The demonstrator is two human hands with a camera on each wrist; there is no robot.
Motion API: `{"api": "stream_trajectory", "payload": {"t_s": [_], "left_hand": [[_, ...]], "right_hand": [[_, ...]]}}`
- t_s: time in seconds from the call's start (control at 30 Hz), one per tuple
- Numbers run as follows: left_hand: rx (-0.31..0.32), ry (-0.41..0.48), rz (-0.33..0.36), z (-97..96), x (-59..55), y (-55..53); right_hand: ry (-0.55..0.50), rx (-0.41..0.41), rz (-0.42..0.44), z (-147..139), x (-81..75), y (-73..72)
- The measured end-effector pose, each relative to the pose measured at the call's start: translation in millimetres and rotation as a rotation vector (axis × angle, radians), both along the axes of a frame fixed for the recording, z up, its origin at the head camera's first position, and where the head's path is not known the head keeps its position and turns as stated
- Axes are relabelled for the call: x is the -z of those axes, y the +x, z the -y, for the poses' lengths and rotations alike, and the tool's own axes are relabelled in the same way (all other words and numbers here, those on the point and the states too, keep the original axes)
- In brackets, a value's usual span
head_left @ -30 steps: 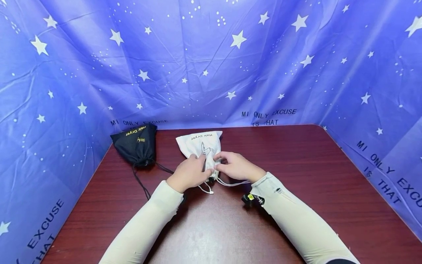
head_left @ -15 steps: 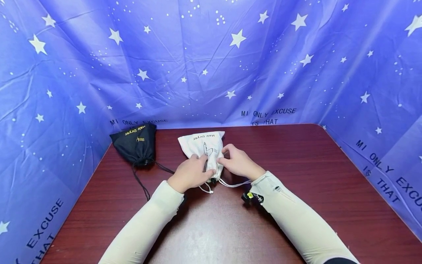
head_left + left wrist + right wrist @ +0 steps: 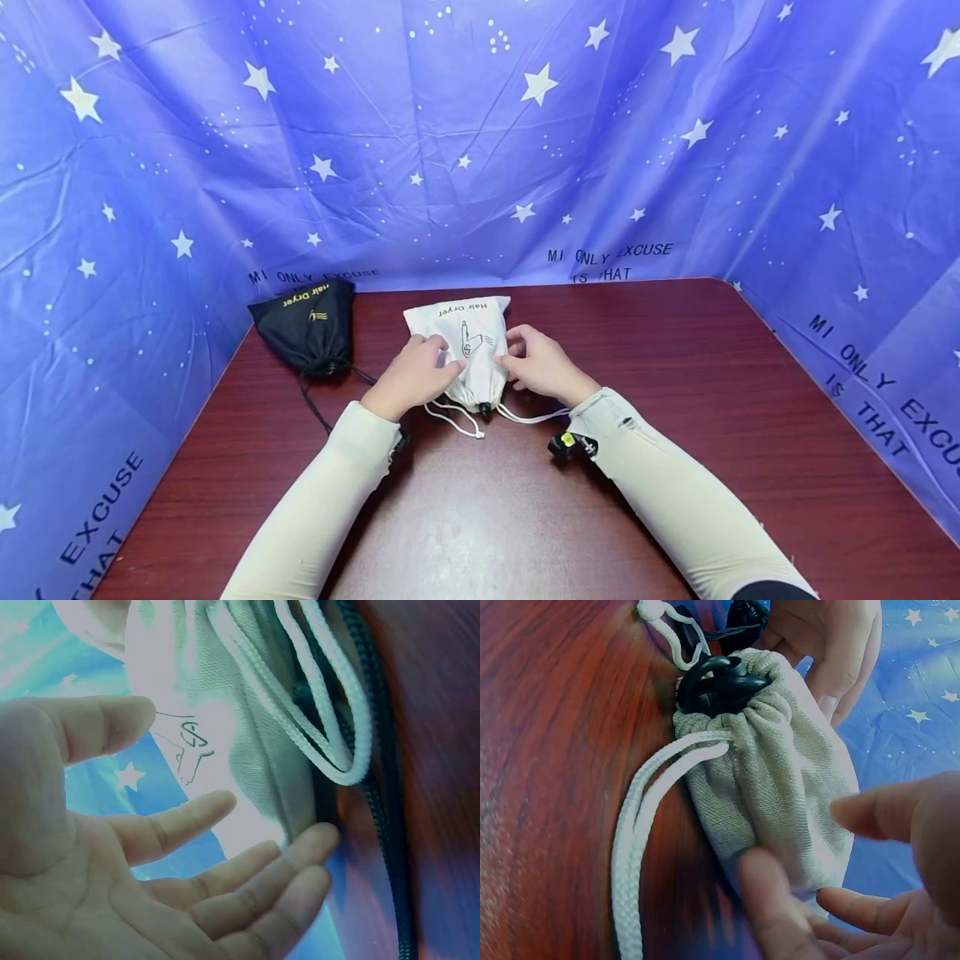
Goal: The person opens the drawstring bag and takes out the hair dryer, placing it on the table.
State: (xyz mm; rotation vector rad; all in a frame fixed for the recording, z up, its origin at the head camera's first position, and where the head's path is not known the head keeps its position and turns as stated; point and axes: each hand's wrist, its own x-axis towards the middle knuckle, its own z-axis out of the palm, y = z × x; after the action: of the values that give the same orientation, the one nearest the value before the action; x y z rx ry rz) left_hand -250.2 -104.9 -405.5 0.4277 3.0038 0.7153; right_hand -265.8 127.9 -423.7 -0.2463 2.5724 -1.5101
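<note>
A white drawstring bag (image 3: 480, 333) printed "Hair Dryer" lies on the table, its gathered mouth toward me. Something black with a loop shows in that mouth in the right wrist view, and white cords (image 3: 634, 825) trail from both sides. My left hand (image 3: 411, 372) is at the bag's left side, thumb and fingers spread apart, fingertips at the cloth. At the right side my right hand (image 3: 546, 367) has its fingertips at the fabric, loosely bent. Neither hand curls round the bag.
A black drawstring bag (image 3: 307, 333), also printed "Hair Dryer", lies at the table's back left, its black cord (image 3: 382, 787) running toward my left wrist. A blue star-patterned curtain (image 3: 480, 150) surrounds the reddish-brown table (image 3: 675, 375) at the back and sides.
My left hand has moved left, off the bag's gathered front to its left side. My right hand has shifted slightly right. The white bag's mouth is now uncovered.
</note>
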Motion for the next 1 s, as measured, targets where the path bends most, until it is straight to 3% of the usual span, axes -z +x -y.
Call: {"api": "stream_trajectory", "payload": {"t_s": [0.2, 0.47, 1.0], "left_hand": [[-0.01, 0.039, 0.012, -0.3, -1.1, -1.4], [0.003, 0.081, -0.001, -4.9, -0.4, -0.4], [0.06, 0.02, -0.048, -9.7, 0.6, 4.4]], "right_hand": [[-0.032, -0.017, -0.04, -2, 2.7, -3.6], [-0.018, -0.025, -0.009, -8, -3.0, -1.4], [-0.017, -0.045, -0.009, -21, -3.5, 4.7]]}}
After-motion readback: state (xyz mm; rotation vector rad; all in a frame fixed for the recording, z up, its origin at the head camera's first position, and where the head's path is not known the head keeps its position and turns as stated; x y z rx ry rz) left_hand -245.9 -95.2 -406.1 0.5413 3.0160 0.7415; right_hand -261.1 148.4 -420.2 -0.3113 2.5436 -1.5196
